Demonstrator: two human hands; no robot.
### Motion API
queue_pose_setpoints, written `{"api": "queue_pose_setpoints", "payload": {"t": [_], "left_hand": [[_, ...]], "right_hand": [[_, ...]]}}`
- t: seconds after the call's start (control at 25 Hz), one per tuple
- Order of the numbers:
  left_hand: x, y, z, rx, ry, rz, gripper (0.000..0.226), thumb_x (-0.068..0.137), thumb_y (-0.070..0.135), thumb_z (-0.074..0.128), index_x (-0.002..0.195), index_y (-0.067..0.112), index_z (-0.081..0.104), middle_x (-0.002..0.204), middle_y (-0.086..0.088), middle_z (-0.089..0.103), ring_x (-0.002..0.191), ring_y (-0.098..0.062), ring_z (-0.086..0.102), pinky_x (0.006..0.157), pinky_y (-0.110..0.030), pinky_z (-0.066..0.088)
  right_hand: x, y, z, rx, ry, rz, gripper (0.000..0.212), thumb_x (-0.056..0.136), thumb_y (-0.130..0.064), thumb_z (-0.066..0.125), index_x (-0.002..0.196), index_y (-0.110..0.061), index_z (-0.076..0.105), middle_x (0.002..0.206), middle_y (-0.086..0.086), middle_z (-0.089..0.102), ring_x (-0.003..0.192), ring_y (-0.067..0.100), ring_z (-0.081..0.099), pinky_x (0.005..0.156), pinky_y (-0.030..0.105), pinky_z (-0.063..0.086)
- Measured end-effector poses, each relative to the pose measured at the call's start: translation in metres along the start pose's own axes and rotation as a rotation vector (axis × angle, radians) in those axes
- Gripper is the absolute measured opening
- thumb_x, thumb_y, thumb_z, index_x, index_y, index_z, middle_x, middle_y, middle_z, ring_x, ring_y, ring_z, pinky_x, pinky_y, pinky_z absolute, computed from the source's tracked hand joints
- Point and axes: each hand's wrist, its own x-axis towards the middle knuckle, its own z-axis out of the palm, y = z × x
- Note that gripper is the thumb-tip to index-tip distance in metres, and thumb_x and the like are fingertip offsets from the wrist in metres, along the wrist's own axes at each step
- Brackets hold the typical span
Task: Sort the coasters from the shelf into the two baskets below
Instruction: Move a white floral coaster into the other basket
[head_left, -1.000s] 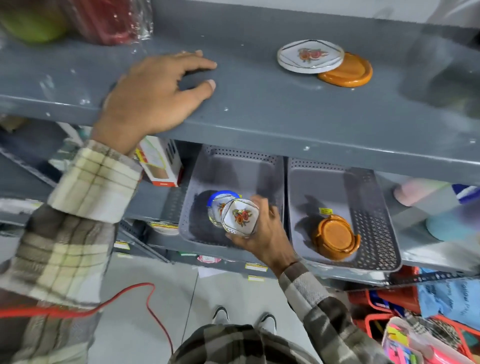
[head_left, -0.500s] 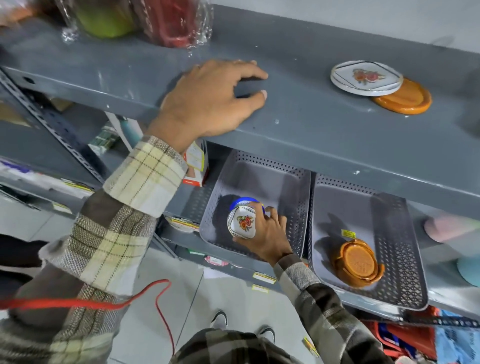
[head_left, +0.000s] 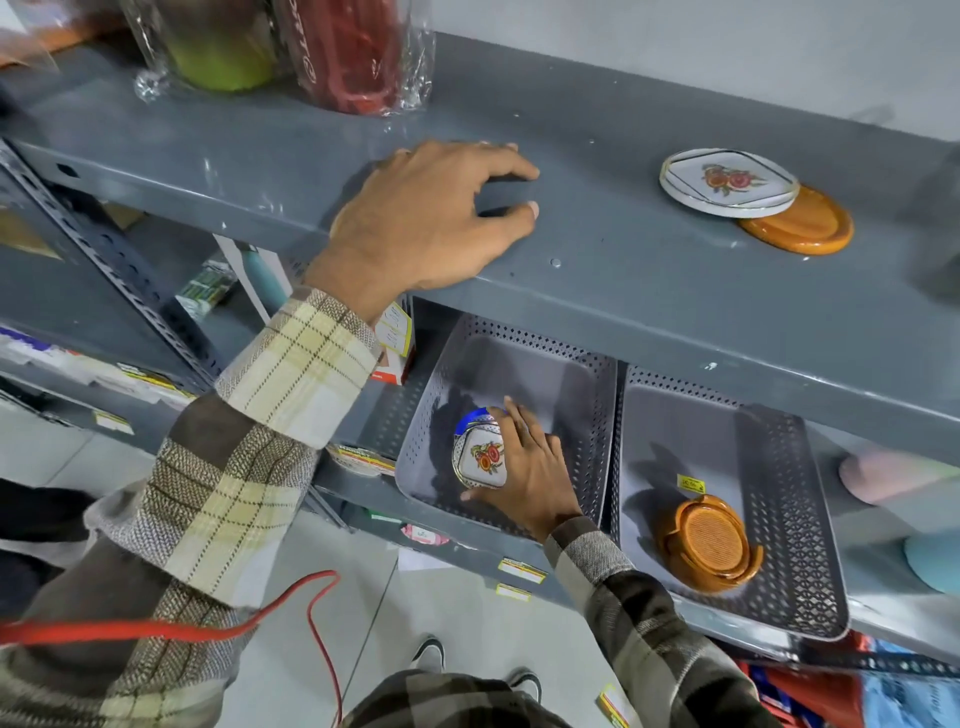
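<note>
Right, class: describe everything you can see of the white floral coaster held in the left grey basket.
The white floral coaster is a rounded-square piece, glossy like ceramic, with a thin gold rim line and a red-orange fruit or flower motif in the centre. It stands tilted on edge inside the left grey perforated basket, face toward the camera. The right hand grips its right side. A blue-rimmed coaster sits just behind it.

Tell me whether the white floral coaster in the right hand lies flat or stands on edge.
On edge: the floral coaster stands tilted in the left basket, face outward, held by the right hand.
</note>
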Motion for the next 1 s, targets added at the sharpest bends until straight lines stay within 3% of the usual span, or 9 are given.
{"api": "queue_pose_setpoints", "payload": {"t": [0.08, 0.16, 0.28, 0.36, 0.48, 0.6, 0.68, 0.84, 1.0], "left_hand": [[0.000, 0.000, 0.000, 0.000, 0.001, -0.001, 0.053, 0.095, 0.055, 0.054, 0.146, 0.042, 0.063, 0.161, 0.022, 0.050, 0.137, -0.014, 0.060, 0.121, -0.039, 0.040], [0.001, 0.000, 0.000, -0.002, -0.003, 0.001, 0.053, 0.095, 0.055, 0.054, 0.146, 0.042, 0.063, 0.161, 0.022, 0.050, 0.136, -0.014, 0.061, 0.121, -0.040, 0.041], [0.001, 0.000, 0.000, -0.006, -0.005, -0.004, 0.056, 0.092, 0.057, 0.053, 0.145, 0.042, 0.064, 0.160, 0.023, 0.051, 0.133, -0.015, 0.063, 0.120, -0.041, 0.042], [0.001, -0.001, 0.000, -0.009, -0.009, -0.008, 0.057, 0.091, 0.058, 0.051, 0.145, 0.043, 0.063, 0.160, 0.023, 0.051, 0.134, -0.015, 0.062, 0.120, -0.043, 0.041], [0.003, -0.002, 0.001, -0.019, -0.012, 0.008, 0.058, 0.090, 0.058, 0.050, 0.145, 0.043, 0.063, 0.161, 0.022, 0.050, 0.137, -0.015, 0.060, 0.121, -0.045, 0.041], [0.004, -0.003, 0.000, -0.034, -0.008, 0.009, 0.060, 0.088, 0.059, 0.049, 0.144, 0.043, 0.063, 0.162, 0.022, 0.049, 0.142, -0.015, 0.057, 0.121, -0.048, 0.039], [0.003, -0.003, 0.000, -0.036, -0.004, 0.012, 0.057, 0.091, 0.059, 0.051, 0.144, 0.043, 0.063, 0.162, 0.022, 0.049, 0.149, -0.014, 0.049, 0.124, -0.051, 0.036], [0.002, -0.005, 0.004, -0.019, 0.025, 0.030, 0.047, 0.098, 0.048, 0.061, 0.144, 0.041, 0.064, 0.161, 0.023, 0.049, 0.153, -0.007, 0.043, 0.124, -0.043, 0.033], [0.004, -0.004, 0.006, 0.011, 0.033, 0.031, 0.053, 0.094, 0.061, 0.056, 0.144, 0.043, 0.063, 0.161, 0.023, 0.049, 0.152, -0.007, 0.044, 0.119, -0.043, 0.038]], "right_hand": [[0.006, 0.001, -0.001, -0.022, -0.082, -0.007, 0.128, 0.062, -0.058, 0.088, 0.160, -0.024, 0.014, 0.170, 0.008, 0.014, 0.157, 0.030, 0.014, 0.121, 0.050, 0.023], [0.013, 0.002, -0.002, -0.010, -0.148, 0.005, 0.130, 0.062, -0.050, 0.090, 0.161, -0.025, 0.010, 0.168, 0.011, 0.019, 0.155, 0.033, 0.020, 0.121, 0.051, 0.024], [0.020, 0.003, -0.004, 0.030, -0.083, 0.016, 0.116, 0.063, -0.048, 0.089, 0.155, -0.024, 0.023, 0.154, 0.009, 0.046, 0.139, 0.034, 0.046, 0.112, 0.045, 0.037], [0.023, 0.004, -0.005, 0.049, -0.060, 0.019, 0.109, 0.062, -0.048, 0.089, 0.150, -0.024, 0.029, 0.147, 0.007, 0.053, 0.131, 0.032, 0.053, 0.107, 0.043, 0.039], [0.023, 0.004, -0.011, 0.050, -0.090, 0.019, 0.112, 0.062, -0.048, 0.091, 0.151, -0.024, 0.028, 0.150, 0.007, 0.049, 0.134, 0.031, 0.050, 0.110, 0.041, 0.036], [0.012, -0.008, -0.032, 0.097, -0.149, 0.018, 0.125, 0.059, -0.059, 0.090, 0.157, -0.026, 0.019, 0.163, 0.009, 0.027, 0.150, 0.030, 0.028, 0.121, 0.048, 0.025], [-0.004, -0.021, -0.057, 0.151, -0.132, -0.013, 0.120, 0.064, -0.062, 0.086, 0.157, -0.029, 0.019, 0.165, 0.008, 0.023, 0.153, 0.026, 0.021, 0.123, 0.047, 0.023], [-0.058, -0.062, -0.133, 0.212, 0.047, -0.231, 0.077, 0.081, -0.056, 0.072, 0.146, -0.031, 0.040, 0.153, -0.006, 0.043, 0.139, 0.016, 0.043, 0.117, 0.037, 0.036], [-0.112, -0.094, -0.214, 0.041, 0.538, -0.418, 0.047, 0.090, -0.056, 0.062, 0.131, -0.032, 0.057, 0.144, -0.009, 0.057, 0.122, 0.011, 0.059, 0.098, 0.031, 0.051]]}}
